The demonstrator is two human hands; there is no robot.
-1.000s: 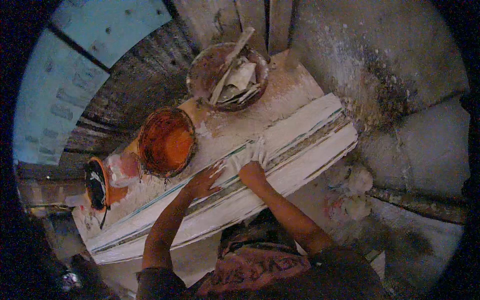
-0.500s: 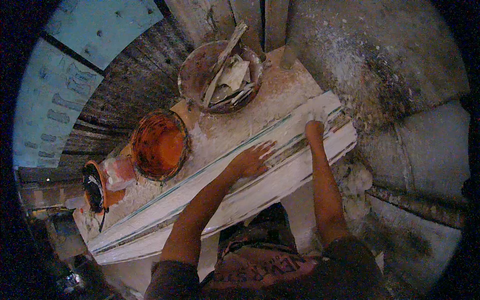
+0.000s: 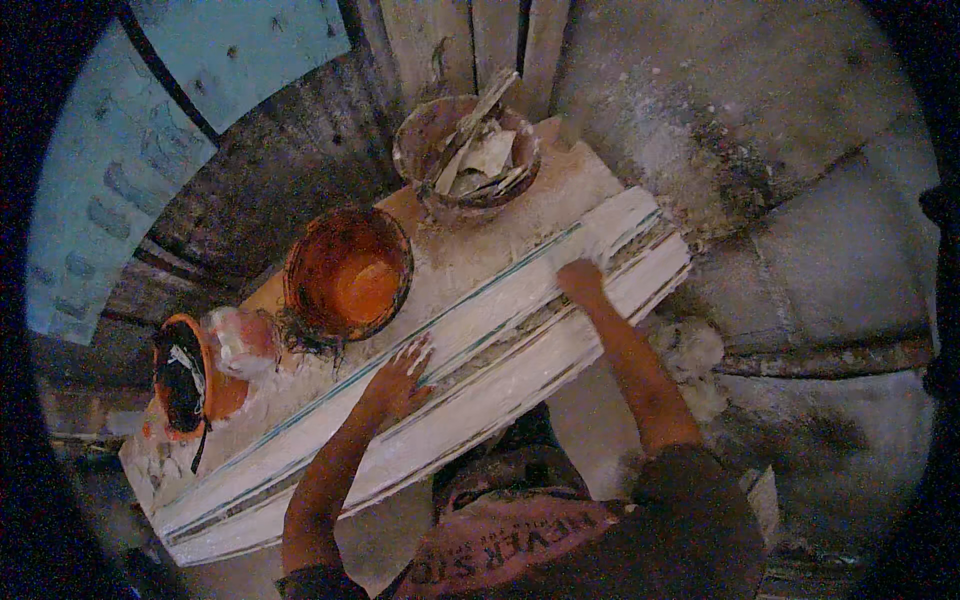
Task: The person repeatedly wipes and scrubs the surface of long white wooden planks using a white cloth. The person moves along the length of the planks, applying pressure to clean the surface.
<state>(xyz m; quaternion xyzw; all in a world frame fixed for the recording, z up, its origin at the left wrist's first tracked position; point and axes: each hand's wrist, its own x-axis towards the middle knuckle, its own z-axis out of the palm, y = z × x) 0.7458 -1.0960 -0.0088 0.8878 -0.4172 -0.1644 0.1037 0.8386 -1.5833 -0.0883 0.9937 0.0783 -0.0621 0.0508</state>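
Left hand on board, scraps in basin

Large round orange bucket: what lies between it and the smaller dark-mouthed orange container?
In the head view, a pale, red-tinged rounded item, kind unclear, sits between them.

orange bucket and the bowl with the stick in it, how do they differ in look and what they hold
The orange bucket is bright orange inside; the bowl is dull brown with pale smears. The bucket's orange bottom shows, while the bowl holds a stick and pale scraps. The bucket sits nearer the left hand, the bowl farther off. Both are round, open-topped and on the same table.
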